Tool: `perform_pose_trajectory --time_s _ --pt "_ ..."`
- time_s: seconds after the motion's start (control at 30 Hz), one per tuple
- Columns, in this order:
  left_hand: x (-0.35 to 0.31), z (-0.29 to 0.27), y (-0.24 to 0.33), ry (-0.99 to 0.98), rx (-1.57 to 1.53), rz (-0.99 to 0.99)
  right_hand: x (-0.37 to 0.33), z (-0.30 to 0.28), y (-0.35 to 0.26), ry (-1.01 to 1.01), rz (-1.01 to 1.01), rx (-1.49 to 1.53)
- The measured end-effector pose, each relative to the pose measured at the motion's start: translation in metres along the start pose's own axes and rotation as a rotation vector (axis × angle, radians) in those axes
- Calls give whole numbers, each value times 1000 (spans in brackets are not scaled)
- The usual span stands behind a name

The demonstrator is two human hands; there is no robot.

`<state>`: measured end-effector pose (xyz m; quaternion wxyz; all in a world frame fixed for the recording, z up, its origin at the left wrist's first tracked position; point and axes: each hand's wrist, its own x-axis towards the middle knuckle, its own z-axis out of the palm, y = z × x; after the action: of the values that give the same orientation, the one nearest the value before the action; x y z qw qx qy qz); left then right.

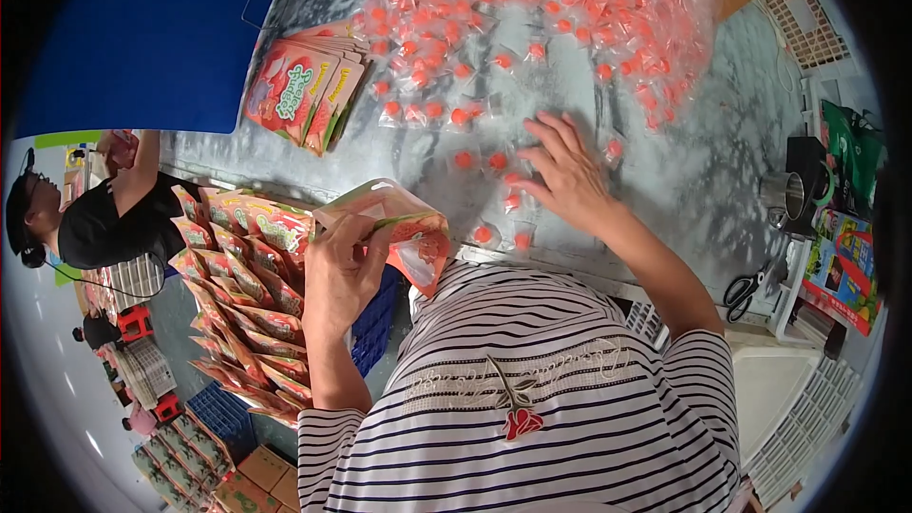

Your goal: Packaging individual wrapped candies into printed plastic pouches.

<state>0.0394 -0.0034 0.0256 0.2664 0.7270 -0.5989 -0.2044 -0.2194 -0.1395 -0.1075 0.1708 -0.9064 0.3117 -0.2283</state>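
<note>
My left hand (344, 271) pinches the rim of a red and green snack pouch (418, 242), whose mouth gapes at the table's near edge. Fingers spread, my right hand (568, 176) reaches over the table top (703, 180). Under and beside its fingertips lie small clear-wrapped orange-red candies (497, 161); whether it touches one I cannot tell. A single wrapped candy (614, 148) rests to the right of that hand. More are scattered farther off, in front of a large clear plastic bag (627, 0) heaped with them.
A fanned stack of flat pouches (309, 85) lies at the table's far left. Rows of upright pouches (242, 294) stand left of my forearm. Black scissors (746, 294) and a metal cup (781, 195) sit at the right edge. Another person (104, 209) works at far left.
</note>
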Motion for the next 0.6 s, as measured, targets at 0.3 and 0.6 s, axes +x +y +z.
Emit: perform_pose_trajectory --time_s 0.3,0.6 --pt "-10 -1 -5 34 -13 -54 26 6 -9 83 102 98" --pt "-4 -1 -5 9 8 -36 -63 -20 -26 -248 -200 188"
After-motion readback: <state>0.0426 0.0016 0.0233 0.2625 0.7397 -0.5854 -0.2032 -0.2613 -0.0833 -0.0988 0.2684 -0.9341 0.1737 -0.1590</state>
